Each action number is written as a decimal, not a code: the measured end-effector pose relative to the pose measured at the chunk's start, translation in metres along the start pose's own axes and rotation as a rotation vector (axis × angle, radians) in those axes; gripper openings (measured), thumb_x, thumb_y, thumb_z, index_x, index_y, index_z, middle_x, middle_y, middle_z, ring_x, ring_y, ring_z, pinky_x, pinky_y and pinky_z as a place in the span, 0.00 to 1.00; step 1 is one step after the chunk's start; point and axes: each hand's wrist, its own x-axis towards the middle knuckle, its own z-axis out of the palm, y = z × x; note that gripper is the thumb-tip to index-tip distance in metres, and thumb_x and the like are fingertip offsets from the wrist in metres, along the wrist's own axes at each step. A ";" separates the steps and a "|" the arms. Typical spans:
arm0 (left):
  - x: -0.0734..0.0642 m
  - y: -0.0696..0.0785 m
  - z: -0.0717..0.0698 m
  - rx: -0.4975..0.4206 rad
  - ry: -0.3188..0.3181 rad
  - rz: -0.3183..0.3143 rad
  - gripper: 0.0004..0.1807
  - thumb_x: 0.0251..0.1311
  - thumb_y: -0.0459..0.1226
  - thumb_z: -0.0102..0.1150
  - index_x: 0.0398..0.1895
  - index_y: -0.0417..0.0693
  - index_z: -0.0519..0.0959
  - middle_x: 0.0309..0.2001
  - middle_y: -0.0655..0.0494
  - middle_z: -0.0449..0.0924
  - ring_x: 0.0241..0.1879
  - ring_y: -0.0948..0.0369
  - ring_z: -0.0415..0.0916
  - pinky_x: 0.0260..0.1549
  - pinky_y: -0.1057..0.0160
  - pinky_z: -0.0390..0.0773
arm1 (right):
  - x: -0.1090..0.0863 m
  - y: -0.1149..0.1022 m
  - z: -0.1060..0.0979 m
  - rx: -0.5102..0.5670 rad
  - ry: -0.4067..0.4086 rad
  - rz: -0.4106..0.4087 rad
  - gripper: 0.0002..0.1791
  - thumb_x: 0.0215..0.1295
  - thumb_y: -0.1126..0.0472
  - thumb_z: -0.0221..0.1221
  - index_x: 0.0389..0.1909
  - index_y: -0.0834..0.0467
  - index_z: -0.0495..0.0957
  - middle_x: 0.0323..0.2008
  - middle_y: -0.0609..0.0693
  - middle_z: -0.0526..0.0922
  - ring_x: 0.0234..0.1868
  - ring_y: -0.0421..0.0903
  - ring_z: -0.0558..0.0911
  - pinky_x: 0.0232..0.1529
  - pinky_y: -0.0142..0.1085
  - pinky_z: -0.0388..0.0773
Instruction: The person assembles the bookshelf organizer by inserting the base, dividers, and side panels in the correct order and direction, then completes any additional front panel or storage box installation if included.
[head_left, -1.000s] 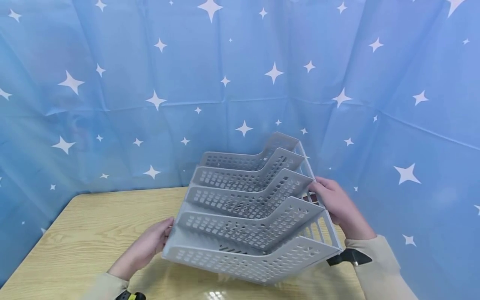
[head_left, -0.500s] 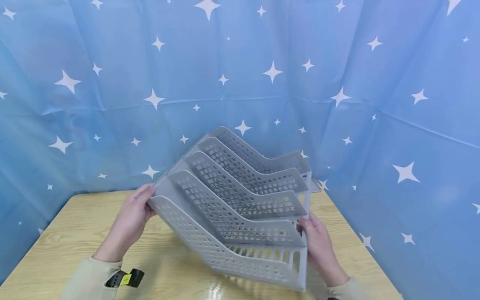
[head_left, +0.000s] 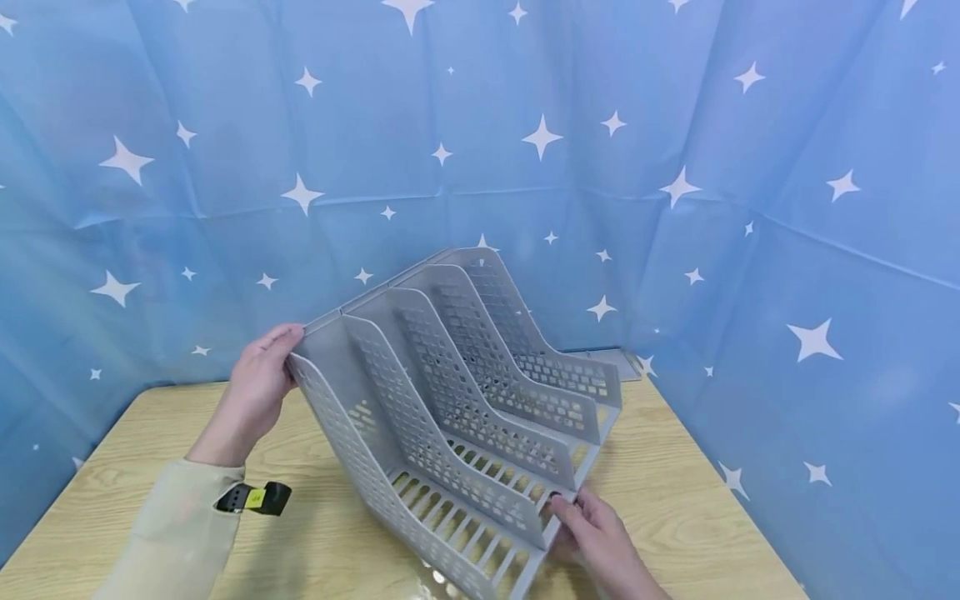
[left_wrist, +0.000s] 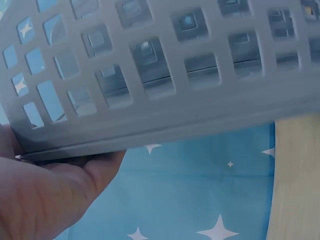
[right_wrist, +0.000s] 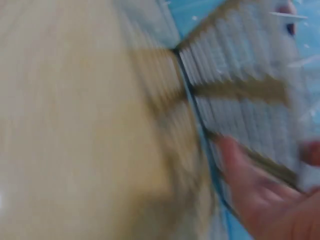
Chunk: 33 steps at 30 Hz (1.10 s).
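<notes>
A grey plastic file rack with several perforated dividers is tilted above the wooden table in the head view. My left hand grips its upper left corner, thumb on top. At the lower front edge, my right hand pinches the slatted base, thumb on the near side. The left wrist view has the rack's perforated side wall close up, with the left hand under its edge. Blurred in the right wrist view, the right hand holds the slatted base.
The wooden table reaches under the rack. A flat grey piece lies at the table's back edge, partly behind the rack. A blue curtain with white stars hangs behind and on both sides.
The rack has turned, its slatted side swinging from the right down toward the front. The left hand has risen to the upper corner, and the right hand has come down and nearer.
</notes>
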 end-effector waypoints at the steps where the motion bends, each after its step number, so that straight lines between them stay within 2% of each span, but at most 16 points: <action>1: 0.003 0.000 0.000 -0.016 0.009 0.007 0.22 0.83 0.48 0.38 0.60 0.43 0.75 0.49 0.60 0.74 0.43 0.69 0.75 0.41 0.69 0.77 | -0.001 -0.001 -0.008 -0.024 -0.083 0.015 0.28 0.84 0.56 0.46 0.69 0.77 0.61 0.51 0.67 0.85 0.46 0.59 0.88 0.44 0.48 0.88; 4: 0.012 0.001 -0.001 -0.037 0.016 0.030 0.16 0.82 0.48 0.42 0.49 0.51 0.77 0.42 0.62 0.73 0.39 0.67 0.74 0.38 0.69 0.77 | -0.001 -0.010 -0.035 -0.153 -0.278 -0.003 0.28 0.83 0.56 0.49 0.64 0.81 0.64 0.48 0.64 0.85 0.40 0.59 0.87 0.41 0.48 0.88; 6: 0.016 0.003 0.000 -0.019 0.020 0.044 0.16 0.82 0.48 0.43 0.47 0.51 0.77 0.41 0.61 0.73 0.38 0.65 0.73 0.38 0.68 0.77 | 0.002 -0.020 -0.054 -0.251 -0.299 -0.063 0.28 0.81 0.59 0.50 0.64 0.81 0.65 0.50 0.67 0.84 0.39 0.61 0.87 0.40 0.46 0.88; 7: 0.017 0.004 0.001 -0.003 0.018 0.057 0.15 0.82 0.48 0.43 0.47 0.50 0.77 0.41 0.60 0.73 0.38 0.64 0.73 0.38 0.68 0.77 | 0.004 -0.026 -0.063 -0.299 -0.267 -0.098 0.26 0.81 0.60 0.51 0.63 0.81 0.66 0.50 0.69 0.83 0.39 0.60 0.87 0.40 0.45 0.88; 9: 0.020 0.005 0.001 0.038 0.003 0.087 0.16 0.82 0.48 0.43 0.47 0.48 0.77 0.40 0.60 0.73 0.39 0.63 0.74 0.40 0.67 0.77 | 0.010 -0.039 -0.078 -0.374 -0.147 -0.145 0.22 0.78 0.63 0.53 0.60 0.79 0.70 0.49 0.68 0.84 0.40 0.58 0.86 0.39 0.43 0.88; 12: 0.023 0.006 0.002 0.095 0.003 0.114 0.17 0.83 0.47 0.42 0.49 0.45 0.76 0.39 0.60 0.74 0.40 0.61 0.74 0.44 0.64 0.76 | 0.027 -0.053 -0.094 -0.548 0.052 -0.212 0.20 0.77 0.64 0.56 0.59 0.76 0.74 0.48 0.65 0.85 0.39 0.52 0.86 0.37 0.37 0.86; 14: 0.023 0.006 0.002 0.115 0.012 0.102 0.19 0.83 0.47 0.41 0.53 0.40 0.75 0.45 0.55 0.74 0.48 0.58 0.72 0.52 0.59 0.73 | 0.041 -0.057 -0.099 -0.656 0.102 -0.242 0.19 0.77 0.62 0.57 0.59 0.73 0.76 0.48 0.63 0.86 0.40 0.49 0.86 0.35 0.35 0.85; 16: 0.022 0.008 0.004 0.152 0.034 0.066 0.24 0.83 0.49 0.39 0.60 0.36 0.72 0.57 0.47 0.72 0.61 0.52 0.67 0.61 0.51 0.69 | 0.055 -0.057 -0.099 -0.753 0.077 -0.274 0.20 0.77 0.59 0.58 0.58 0.72 0.77 0.49 0.62 0.85 0.39 0.48 0.86 0.34 0.36 0.84; 18: 0.020 0.009 0.006 0.171 0.040 0.023 0.28 0.83 0.49 0.37 0.67 0.34 0.66 0.70 0.40 0.62 0.73 0.46 0.55 0.69 0.42 0.61 | 0.067 -0.056 -0.096 -0.812 0.028 -0.282 0.22 0.77 0.56 0.59 0.59 0.70 0.78 0.48 0.61 0.85 0.40 0.48 0.86 0.36 0.37 0.83; 21: 0.016 0.011 0.011 0.177 0.021 -0.033 0.27 0.83 0.47 0.34 0.69 0.34 0.59 0.79 0.36 0.46 0.80 0.42 0.41 0.73 0.35 0.52 | 0.083 -0.054 -0.086 -0.867 -0.020 -0.295 0.18 0.76 0.58 0.58 0.53 0.69 0.81 0.41 0.56 0.86 0.36 0.46 0.84 0.35 0.40 0.81; 22: 0.015 0.011 0.012 0.170 0.004 -0.046 0.25 0.83 0.46 0.33 0.69 0.35 0.58 0.79 0.35 0.44 0.80 0.42 0.38 0.74 0.34 0.51 | 0.087 -0.054 -0.082 -0.884 -0.025 -0.301 0.15 0.77 0.59 0.57 0.50 0.68 0.83 0.37 0.54 0.86 0.33 0.45 0.83 0.33 0.40 0.80; 24: 0.013 0.012 0.015 0.156 -0.021 -0.067 0.20 0.83 0.43 0.31 0.65 0.38 0.57 0.76 0.34 0.45 0.79 0.41 0.42 0.74 0.36 0.52 | 0.093 -0.053 -0.075 -0.931 -0.013 -0.308 0.12 0.77 0.63 0.54 0.40 0.65 0.84 0.28 0.50 0.83 0.27 0.43 0.80 0.29 0.39 0.76; 27: 0.015 0.014 0.016 0.148 -0.056 -0.076 0.15 0.81 0.39 0.28 0.61 0.41 0.57 0.72 0.34 0.48 0.74 0.40 0.49 0.71 0.37 0.57 | 0.097 -0.054 -0.066 -0.996 0.033 -0.332 0.16 0.78 0.67 0.50 0.29 0.61 0.81 0.18 0.47 0.76 0.18 0.41 0.75 0.23 0.37 0.70; 31: 0.025 0.018 0.011 0.157 -0.058 -0.062 0.12 0.78 0.36 0.26 0.51 0.40 0.60 0.63 0.36 0.54 0.64 0.43 0.55 0.61 0.42 0.64 | 0.094 -0.057 -0.055 -1.048 0.124 -0.388 0.20 0.77 0.69 0.50 0.21 0.58 0.75 0.13 0.45 0.70 0.14 0.39 0.69 0.21 0.34 0.66; 33: 0.031 0.020 0.007 0.169 -0.049 -0.049 0.10 0.77 0.35 0.25 0.45 0.40 0.61 0.55 0.39 0.58 0.54 0.48 0.61 0.52 0.47 0.67 | 0.089 -0.058 -0.050 -1.058 0.159 -0.418 0.21 0.77 0.70 0.50 0.18 0.56 0.71 0.12 0.44 0.67 0.14 0.38 0.66 0.21 0.33 0.63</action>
